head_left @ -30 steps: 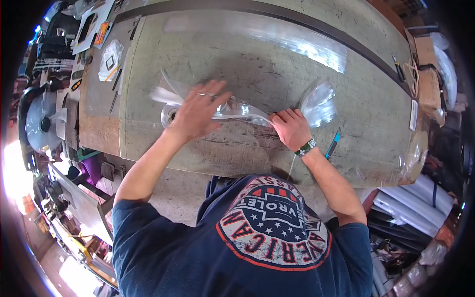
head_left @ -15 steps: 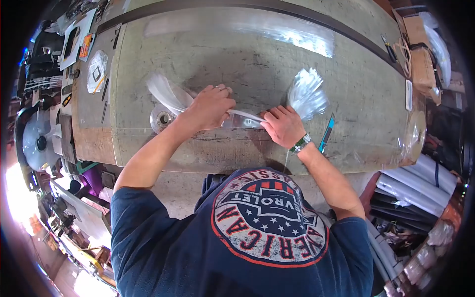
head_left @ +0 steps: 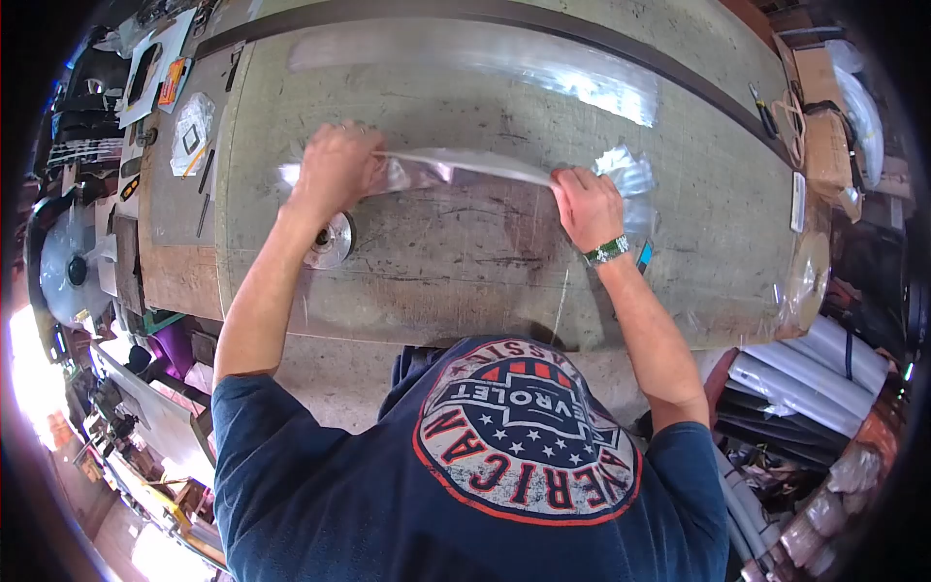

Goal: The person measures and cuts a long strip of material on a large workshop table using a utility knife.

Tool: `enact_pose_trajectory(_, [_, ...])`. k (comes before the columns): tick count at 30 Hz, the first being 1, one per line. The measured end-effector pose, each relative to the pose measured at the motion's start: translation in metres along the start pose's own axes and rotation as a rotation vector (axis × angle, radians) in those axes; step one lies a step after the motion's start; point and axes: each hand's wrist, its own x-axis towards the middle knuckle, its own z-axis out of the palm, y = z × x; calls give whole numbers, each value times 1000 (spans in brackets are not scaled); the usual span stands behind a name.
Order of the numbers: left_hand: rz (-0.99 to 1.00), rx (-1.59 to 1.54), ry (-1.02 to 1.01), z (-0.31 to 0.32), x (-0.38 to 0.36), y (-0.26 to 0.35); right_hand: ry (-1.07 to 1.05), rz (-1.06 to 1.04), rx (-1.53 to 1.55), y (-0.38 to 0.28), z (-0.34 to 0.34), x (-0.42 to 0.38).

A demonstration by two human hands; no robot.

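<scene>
A bundle of clear plastic strips (head_left: 465, 163) is stretched between my two hands above the worn table. My left hand (head_left: 339, 167) is closed round its left part, and a short end shows beyond the fingers. At the right, my right hand (head_left: 588, 206) grips the bundle, with its shiny loose end (head_left: 628, 177) fanned out past the hand. A clear roll with a round core (head_left: 333, 241) lies just below my left hand. The blue cutter (head_left: 645, 255) lies beside my right wrist, partly hidden.
Flat clear sheets (head_left: 475, 58) lie along the far side by a long dark bar (head_left: 543, 17). Pliers (head_left: 764, 112) and a cardboard box (head_left: 824, 145) are at the right. Left are a small bag (head_left: 192, 136) and thin tools. A tape roll (head_left: 807, 272) sits at the right edge.
Both hands have moved away from the body and farther apart, carrying the strips with them. The bundle is now stretched longer between them. More of the clear roll shows.
</scene>
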Motion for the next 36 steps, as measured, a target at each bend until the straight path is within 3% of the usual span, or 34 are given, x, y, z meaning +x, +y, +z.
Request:
enact_pose_trajectory(3, [20, 6, 62, 0, 20, -29, 43, 36, 35, 8, 8, 19])
enact_pose_trajectory(4, [37, 5, 68, -1, 22, -39, -80, 75, 46, 12, 9, 22])
enact_pose_trajectory(10, [-108, -51, -54, -18, 42, -61, -176, 146, 77, 16, 10, 35])
enact_pose_trajectory(15, [-85, 73, -259, -19, 36, -60, -195, 62, 40, 13, 12, 32])
enact_pose_trajectory(16, [-98, 133, -316, -19, 34, -57, -169, 35, 38, 15, 14, 28])
enact_pose_trajectory(19, [116, -27, 89, -1, 22, -22, -155, -6, 11, 19, 22, 24])
enact_pose_trajectory(23, [294, -133, 24, 24, 45, 69, -89, -80, -5, 13, 23, 20])
enact_pose_trajectory(25, [301, -90, 91, 63, 54, 104, -89, -75, -16, 12, 22, 16])
enact_pose_trajectory(28, [250, -36, -24, 77, 66, 121, -77, -76, -1, 14, 18, 13])
enact_pose_trajectory(36, [243, -97, -22, 72, 76, 119, -280, 14, 128, 33, -9, 11])
